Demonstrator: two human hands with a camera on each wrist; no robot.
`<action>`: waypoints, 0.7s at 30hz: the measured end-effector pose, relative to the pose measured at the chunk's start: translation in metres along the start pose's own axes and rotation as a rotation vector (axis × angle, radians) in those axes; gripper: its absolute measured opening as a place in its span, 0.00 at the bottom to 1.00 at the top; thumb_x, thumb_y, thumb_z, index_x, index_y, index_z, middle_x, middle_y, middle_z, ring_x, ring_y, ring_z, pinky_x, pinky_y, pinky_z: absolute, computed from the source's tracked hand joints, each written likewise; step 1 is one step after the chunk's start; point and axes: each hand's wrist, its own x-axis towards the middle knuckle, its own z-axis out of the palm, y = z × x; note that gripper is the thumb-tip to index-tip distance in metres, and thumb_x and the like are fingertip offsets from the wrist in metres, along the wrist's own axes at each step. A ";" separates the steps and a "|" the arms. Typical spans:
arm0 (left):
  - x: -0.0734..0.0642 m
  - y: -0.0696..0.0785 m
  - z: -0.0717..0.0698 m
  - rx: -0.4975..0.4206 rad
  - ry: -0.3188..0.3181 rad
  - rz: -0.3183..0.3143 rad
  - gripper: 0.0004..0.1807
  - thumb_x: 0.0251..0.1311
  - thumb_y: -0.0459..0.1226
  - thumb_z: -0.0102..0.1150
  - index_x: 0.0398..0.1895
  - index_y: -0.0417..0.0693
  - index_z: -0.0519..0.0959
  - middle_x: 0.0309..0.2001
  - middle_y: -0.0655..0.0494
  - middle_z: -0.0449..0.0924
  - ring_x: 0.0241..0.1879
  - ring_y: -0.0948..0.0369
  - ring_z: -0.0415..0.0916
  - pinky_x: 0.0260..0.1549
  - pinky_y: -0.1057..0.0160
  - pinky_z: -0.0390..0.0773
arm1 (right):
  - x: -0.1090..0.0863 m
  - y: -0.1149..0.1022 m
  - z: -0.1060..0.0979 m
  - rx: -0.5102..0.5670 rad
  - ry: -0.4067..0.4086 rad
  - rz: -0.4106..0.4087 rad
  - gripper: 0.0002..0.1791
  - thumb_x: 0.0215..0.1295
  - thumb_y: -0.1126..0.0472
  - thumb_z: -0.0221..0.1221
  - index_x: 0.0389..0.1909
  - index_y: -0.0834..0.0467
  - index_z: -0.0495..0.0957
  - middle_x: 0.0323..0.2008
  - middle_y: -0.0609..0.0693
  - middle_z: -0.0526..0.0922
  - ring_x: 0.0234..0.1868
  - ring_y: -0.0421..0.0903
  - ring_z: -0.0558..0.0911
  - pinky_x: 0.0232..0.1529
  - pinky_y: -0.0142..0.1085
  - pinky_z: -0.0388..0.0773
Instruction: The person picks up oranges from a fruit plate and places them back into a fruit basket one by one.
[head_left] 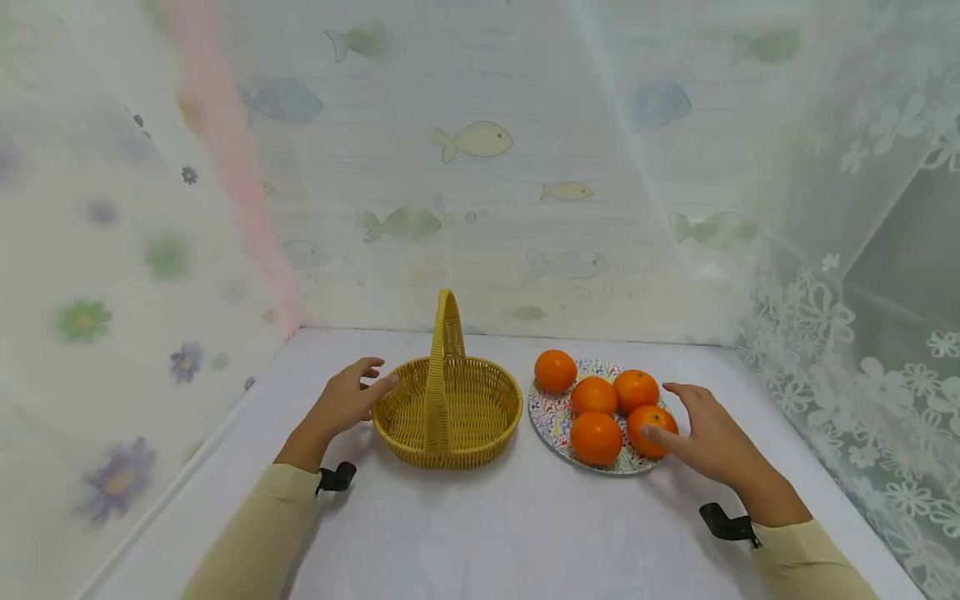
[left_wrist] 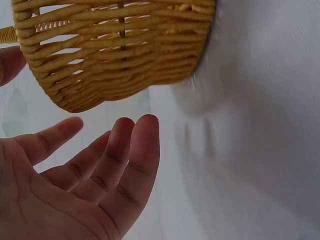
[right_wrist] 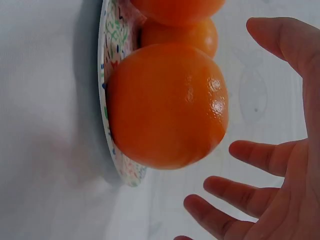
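Observation:
A yellow wicker basket (head_left: 480, 450) with a tall arched handle stands on the table, its inside bare. My left hand (head_left: 348, 400) is at the basket's left side, thumb by the rim and fingers spread. In the left wrist view the fingers (left_wrist: 145, 145) are apart from the woven wall (left_wrist: 120, 55). To the right, a round patterned plate (head_left: 551, 421) bears several oranges (head_left: 596, 437). My right hand (head_left: 712, 437) hovers at the plate's right side, thumb and fingers spread around the nearest orange (right_wrist: 167, 107). A gap shows between them in the right wrist view.
A white cloth covers the table (head_left: 465, 533). A sheer curtain with printed fish (head_left: 480, 140) hangs behind it. Flowered fabric (head_left: 82, 321) borders the left, and white lace netting (head_left: 885, 417) the right. Dark wrist mounts (head_left: 337, 477) sit on both wrists.

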 end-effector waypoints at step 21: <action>0.006 -0.030 0.014 -0.532 -0.094 -0.079 0.29 0.78 0.47 0.50 0.76 0.44 0.69 0.73 0.42 0.69 0.66 0.48 0.75 0.52 0.57 0.86 | 0.003 -0.002 0.033 0.198 0.045 0.144 0.55 0.57 0.33 0.71 0.75 0.61 0.61 0.69 0.66 0.67 0.63 0.64 0.73 0.58 0.61 0.80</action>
